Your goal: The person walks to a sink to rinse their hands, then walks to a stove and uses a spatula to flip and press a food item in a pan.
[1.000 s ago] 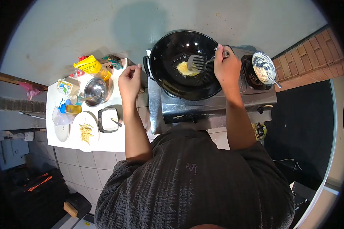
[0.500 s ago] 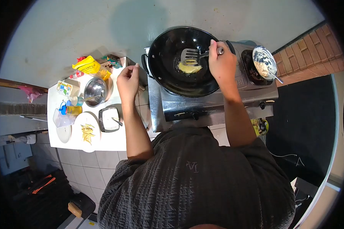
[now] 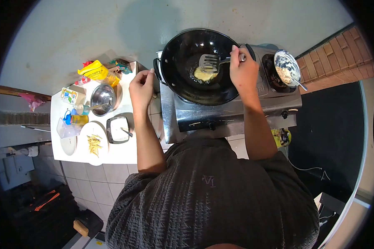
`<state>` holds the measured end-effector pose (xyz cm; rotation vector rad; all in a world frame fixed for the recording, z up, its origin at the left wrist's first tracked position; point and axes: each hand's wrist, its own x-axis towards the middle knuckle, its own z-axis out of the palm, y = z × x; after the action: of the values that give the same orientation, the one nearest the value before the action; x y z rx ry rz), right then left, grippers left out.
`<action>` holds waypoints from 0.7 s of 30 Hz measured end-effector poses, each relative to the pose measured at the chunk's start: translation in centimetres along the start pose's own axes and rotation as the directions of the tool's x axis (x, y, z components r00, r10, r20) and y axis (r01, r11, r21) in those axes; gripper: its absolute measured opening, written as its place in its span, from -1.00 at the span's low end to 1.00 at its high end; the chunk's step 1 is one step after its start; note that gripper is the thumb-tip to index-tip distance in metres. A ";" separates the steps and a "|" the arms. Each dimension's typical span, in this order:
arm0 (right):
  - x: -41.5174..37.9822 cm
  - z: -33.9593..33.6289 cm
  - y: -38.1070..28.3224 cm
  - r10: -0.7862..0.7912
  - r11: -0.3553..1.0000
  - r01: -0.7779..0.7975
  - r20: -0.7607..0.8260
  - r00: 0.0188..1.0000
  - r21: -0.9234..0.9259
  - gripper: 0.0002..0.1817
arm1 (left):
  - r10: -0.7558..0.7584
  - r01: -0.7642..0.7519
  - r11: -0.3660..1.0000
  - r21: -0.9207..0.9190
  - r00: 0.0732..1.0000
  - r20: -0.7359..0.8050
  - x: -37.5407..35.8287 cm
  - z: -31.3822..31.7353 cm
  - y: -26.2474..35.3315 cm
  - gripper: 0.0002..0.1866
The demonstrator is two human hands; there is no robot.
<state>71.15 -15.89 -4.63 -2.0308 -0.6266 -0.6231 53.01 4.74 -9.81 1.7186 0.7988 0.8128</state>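
Observation:
My right hand (image 3: 243,76) grips the handle of a slotted metal spatula (image 3: 210,63) over a black wok (image 3: 174,81) on the stove. The spatula's blade overlaps the upper part of a small pale-yellow piece of frying food (image 3: 205,75), with bubbling oil around it. At the wok's left side my left hand (image 3: 142,89) is closed in a pinch, its fingertips right beside the wok's left loop handle (image 3: 156,71). I cannot tell whether anything is between those fingers.
Right of the wok, a bowl smeared with batter (image 3: 286,66) holds a spoon over the second burner. On the white table (image 3: 66,155) at left are a steel bowl (image 3: 102,99), a plate of fried strips (image 3: 85,145), a square dark dish (image 3: 118,129), a yellow packet (image 3: 96,70) and bottles.
The spatula and my right hand have shifted slightly right and down in view. My left hand has edged right, closer to the wok's handle. The yellow piece shows a rounder outline.

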 end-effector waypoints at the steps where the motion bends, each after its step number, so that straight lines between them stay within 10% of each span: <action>1: 0.1 0.1 0.2 -0.019 1.000 0.020 -0.070 0.997 0.016 -0.68 | -0.009 0.009 1.000 0.006 1.000 -0.001 0.0 0.0 0.1 -0.74; 13: 0.0 -1.5 0.6 0.101 0.995 -0.097 0.143 0.985 -0.036 -0.69 | 0.015 -0.014 1.000 0.020 1.000 -0.016 0.2 0.2 0.1 -0.74; 21: 0.6 -2.1 0.4 0.006 1.000 -0.006 0.001 1.000 0.020 -0.70 | 0.025 -0.025 0.999 0.023 1.000 -0.018 0.1 0.2 -0.3 -0.75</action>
<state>71.47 -17.80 -3.44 -2.0141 -0.6244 -0.6098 53.23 4.83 -10.09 1.7463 0.8028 0.8406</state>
